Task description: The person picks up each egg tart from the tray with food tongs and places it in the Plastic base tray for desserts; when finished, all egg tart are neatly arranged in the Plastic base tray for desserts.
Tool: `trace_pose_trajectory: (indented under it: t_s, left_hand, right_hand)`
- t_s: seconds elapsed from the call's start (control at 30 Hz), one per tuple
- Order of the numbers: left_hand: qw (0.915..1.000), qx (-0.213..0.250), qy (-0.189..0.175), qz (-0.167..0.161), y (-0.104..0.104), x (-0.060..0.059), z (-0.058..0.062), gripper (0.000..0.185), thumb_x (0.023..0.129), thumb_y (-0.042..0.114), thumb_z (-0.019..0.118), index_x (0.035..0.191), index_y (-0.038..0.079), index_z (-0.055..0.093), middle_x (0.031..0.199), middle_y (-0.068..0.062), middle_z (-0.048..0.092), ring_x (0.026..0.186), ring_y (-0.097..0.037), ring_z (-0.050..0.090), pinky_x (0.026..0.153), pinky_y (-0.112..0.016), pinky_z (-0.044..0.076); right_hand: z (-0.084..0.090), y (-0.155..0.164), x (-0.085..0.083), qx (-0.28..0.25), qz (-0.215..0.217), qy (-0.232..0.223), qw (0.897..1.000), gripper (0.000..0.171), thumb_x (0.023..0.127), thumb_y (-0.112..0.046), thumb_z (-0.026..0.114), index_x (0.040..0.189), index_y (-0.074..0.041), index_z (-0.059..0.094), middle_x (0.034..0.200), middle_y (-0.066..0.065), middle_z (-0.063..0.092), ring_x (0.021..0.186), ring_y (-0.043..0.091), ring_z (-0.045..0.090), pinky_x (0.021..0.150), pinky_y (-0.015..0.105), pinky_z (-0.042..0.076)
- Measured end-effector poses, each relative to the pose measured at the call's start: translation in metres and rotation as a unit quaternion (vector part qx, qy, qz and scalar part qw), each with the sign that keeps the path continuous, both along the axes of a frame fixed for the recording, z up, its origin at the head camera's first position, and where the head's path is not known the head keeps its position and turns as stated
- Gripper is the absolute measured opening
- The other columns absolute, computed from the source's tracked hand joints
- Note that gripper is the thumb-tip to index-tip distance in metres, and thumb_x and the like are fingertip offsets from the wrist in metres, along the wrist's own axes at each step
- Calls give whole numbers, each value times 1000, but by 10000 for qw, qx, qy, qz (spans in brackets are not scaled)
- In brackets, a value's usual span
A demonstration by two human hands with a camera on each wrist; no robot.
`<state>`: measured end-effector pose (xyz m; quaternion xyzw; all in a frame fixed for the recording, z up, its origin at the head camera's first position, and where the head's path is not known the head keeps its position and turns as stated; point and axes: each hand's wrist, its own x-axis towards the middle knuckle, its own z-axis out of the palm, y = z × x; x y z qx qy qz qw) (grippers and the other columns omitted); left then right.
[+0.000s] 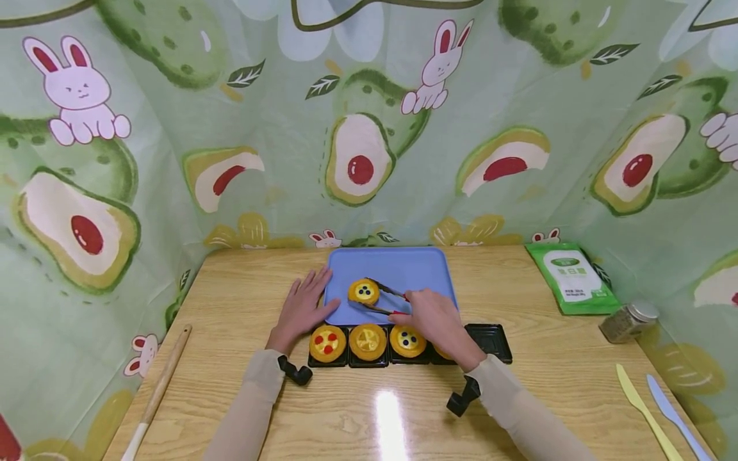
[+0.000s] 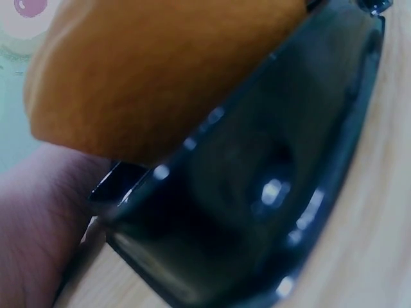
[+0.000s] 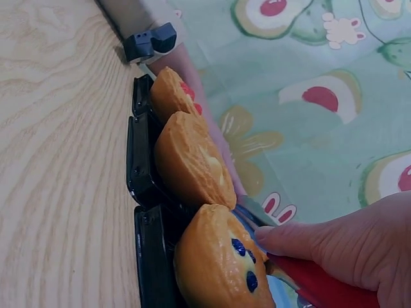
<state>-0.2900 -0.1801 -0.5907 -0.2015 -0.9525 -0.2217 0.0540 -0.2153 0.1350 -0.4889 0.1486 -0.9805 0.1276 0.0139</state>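
My right hand (image 1: 432, 315) grips red-handled tongs (image 1: 387, 289) above the blue tray (image 1: 398, 261). Between the tongs' arms is a tart (image 1: 364, 292) with dark blue berries; whether it touches the tray I cannot tell. The red handle (image 3: 314, 282) shows under the thumb in the right wrist view. My left hand (image 1: 302, 307) lies with straight fingers at the tray's left edge. Along the near side of the tray stand black holders with a red-topped tart (image 1: 327, 344), a yellow-topped tart (image 1: 368, 342), a blueberry tart (image 1: 407, 340) and another tart mostly hidden under my right wrist.
A bare black holder (image 1: 490, 341) ends the row on the right. Farther right are a green-white packet (image 1: 572, 278), a spice jar (image 1: 628, 321), a yellow knife (image 1: 646, 410) and a blue knife (image 1: 677, 416). A wooden-handled utensil (image 1: 158, 387) lies at left. Patterned cloth surrounds the table.
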Motion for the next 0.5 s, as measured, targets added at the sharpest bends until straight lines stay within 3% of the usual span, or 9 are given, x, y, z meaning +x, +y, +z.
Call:
trace_pose_trajectory:
  t_s: [0.27,0.5]
  left_hand:
    - [9998,-121,-143,39,1,0,1,84,102,64,50,168,20,24,173,-2,23,160,-33,17,127,-61,8]
    - [9994,-247,-237,76,1,-1,2,84,102,68,45,169,24,19,175,2,18,161,-29,14,127,-58,6]
  right_hand:
    - [-4,2,2,4,91,152,9998,50,90,-57,76,99,-8,75,59,-3,53,44,12,46,41,25,30]
    - [-3,3,1,-121,88,275,9995,48,91,-56,76,78,-14,56,58,-4,31,45,12,37,43,25,23]
